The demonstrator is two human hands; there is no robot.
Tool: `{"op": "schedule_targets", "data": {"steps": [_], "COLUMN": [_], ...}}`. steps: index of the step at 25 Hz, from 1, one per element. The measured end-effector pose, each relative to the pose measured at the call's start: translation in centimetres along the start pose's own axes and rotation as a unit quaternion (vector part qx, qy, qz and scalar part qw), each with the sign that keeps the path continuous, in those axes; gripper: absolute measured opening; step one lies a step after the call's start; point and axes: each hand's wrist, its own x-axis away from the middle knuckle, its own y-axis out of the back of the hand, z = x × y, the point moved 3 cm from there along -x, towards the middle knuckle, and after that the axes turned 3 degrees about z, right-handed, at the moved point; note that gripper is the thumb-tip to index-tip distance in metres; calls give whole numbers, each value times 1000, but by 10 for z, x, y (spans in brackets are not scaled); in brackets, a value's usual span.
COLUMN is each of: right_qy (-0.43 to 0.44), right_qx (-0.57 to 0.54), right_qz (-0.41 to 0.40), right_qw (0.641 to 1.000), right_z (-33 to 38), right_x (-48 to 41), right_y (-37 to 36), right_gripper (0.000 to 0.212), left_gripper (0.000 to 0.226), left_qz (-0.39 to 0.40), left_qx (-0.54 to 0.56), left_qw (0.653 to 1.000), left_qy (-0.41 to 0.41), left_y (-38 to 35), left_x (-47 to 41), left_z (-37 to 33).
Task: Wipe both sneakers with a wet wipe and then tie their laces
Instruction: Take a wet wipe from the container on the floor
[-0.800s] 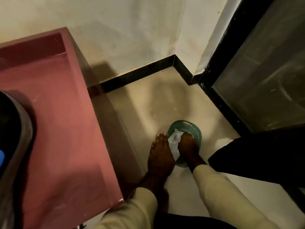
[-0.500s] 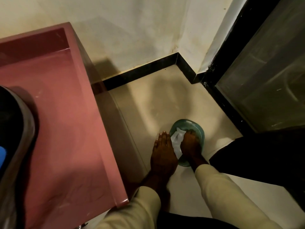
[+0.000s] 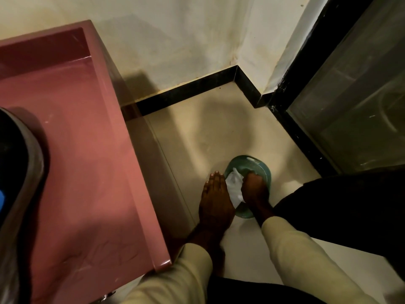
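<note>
A green bowl (image 3: pixel 260 166) stands on the floor in front of me. A white wipe (image 3: pixel 234 184) lies across its left rim. My right hand (image 3: pixel 255 189) is inside the bowl with fingers curled, gripping the wipe. My left hand (image 3: pixel 215 197) hovers flat at the bowl's left side, fingers straight, its edge against the wipe. A dark sneaker (image 3: pixel 19 163) with a grey sole sits on the red table at the far left, mostly cut off by the frame edge.
The red table (image 3: pixel 87 161) fills the left side, its corner close to my left sleeve. A black skirting (image 3: pixel 188 89) runs along the white wall. A dark-framed glass door (image 3: pixel 355 102) stands at the right. Dark cloth (image 3: pixel 341 211) lies right of the bowl.
Both hands stay at the bowl. My right hand has bunched more of the wipe, and the view has shifted slightly.
</note>
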Motion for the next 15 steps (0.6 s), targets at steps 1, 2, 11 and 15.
{"op": "schedule_targets", "data": {"steps": [1, 2, 11, 15], "right_qy": [9, 26, 39, 21], "right_qx": [13, 30, -62, -138], "right_qz": [2, -16, 4, 2], "right_qw": [1000, 999, 997, 990], "right_z": [4, 5, 12, 10], "right_x": [4, 6, 9, 14], "right_y": [2, 3, 30, 58], "right_gripper": [32, 31, 25, 25], "left_gripper": [68, 69, 68, 69], "left_qz": [13, 8, -56, -35], "left_qx": [5, -1, -34, -22], "left_qw": [1000, 1000, 998, 999], "left_qy": [5, 6, -25, -17], "left_y": [3, 3, 7, 3], "left_x": [2, 2, 3, 4], "left_z": [-1, -2, -5, -2]}}
